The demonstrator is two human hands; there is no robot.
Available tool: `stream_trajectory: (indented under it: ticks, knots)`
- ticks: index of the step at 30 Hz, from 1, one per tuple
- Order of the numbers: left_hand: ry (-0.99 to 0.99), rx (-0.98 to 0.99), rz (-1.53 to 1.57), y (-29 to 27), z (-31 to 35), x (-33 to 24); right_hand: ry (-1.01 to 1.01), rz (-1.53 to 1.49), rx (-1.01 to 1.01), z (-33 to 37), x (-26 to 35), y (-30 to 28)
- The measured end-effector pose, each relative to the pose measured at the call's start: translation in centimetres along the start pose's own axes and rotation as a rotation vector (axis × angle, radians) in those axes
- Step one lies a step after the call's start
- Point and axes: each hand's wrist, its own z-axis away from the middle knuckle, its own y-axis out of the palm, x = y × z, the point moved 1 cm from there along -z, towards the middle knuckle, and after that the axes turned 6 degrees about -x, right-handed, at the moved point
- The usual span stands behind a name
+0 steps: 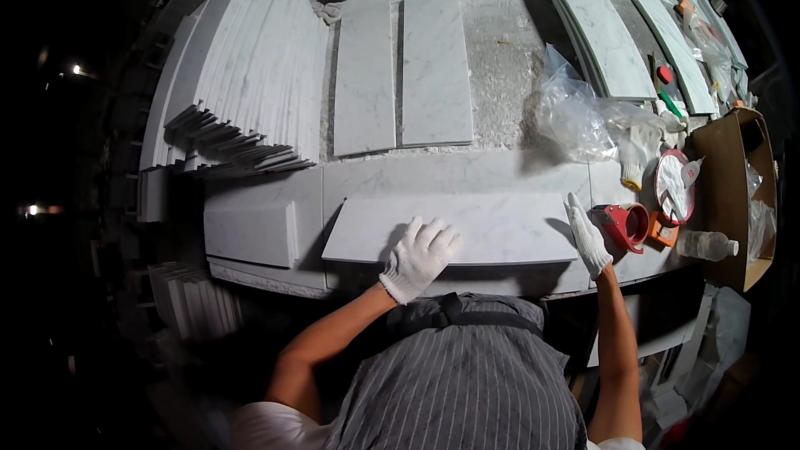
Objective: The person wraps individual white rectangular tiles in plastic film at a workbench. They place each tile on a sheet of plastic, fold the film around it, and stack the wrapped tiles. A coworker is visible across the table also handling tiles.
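White cotton gloves covered both your hands as you steadied the marble slab (467,229) lying flat across the near edge of the worktop (275,200). Your left hand (419,257) lay on its front edge at about 6 o'clock, fingers curled loosely over the stone, not clamped. Your right hand (588,237) pressed the slab's right end at 3 o'clock, fingers straight and together. You appeared to be squaring the piece into place; the next move would call for an even push from both ends so it did not skew. The slab looked long, narrow, pale grey-white with faint veining and clean edges. Just beyond your right hand sat a red cup (627,225); farther, at 12 o'clock, two laid marble tiles (404,75), and at 10 o'clock a leaning tile stack (250,75).
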Motion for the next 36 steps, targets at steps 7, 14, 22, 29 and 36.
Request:
stream_trajectory:
  ticks: [7, 14, 22, 29, 36]
  knots:
    - [-0.006, -0.007, 0.041, 3.0, 3.5, -1.0, 0.033, 0.267, -0.104, 1.4, 3.6, 1.9]
    - [0.054, -0.089, 0.068, 6.4, 5.6, -0.7, -0.077, 0.422, -0.168, 1.3, 1.4, 2.0]
    - [0.066, 0.163, 0.135, 5.9, 5.9, 0.4, -0.167, 0.474, -0.299, 1.6, 1.1, 3.5]
    - [0.071, 0.217, 0.233, 6.4, 6.7, 1.9, -0.304, 0.388, -0.375, 1.6, -0.4, 3.8]
    - [-0.926, 0.019, -0.148, 2.8, 9.6, 6.6, -0.271, 0.650, -0.382, 2.6, 3.1, 4.8]
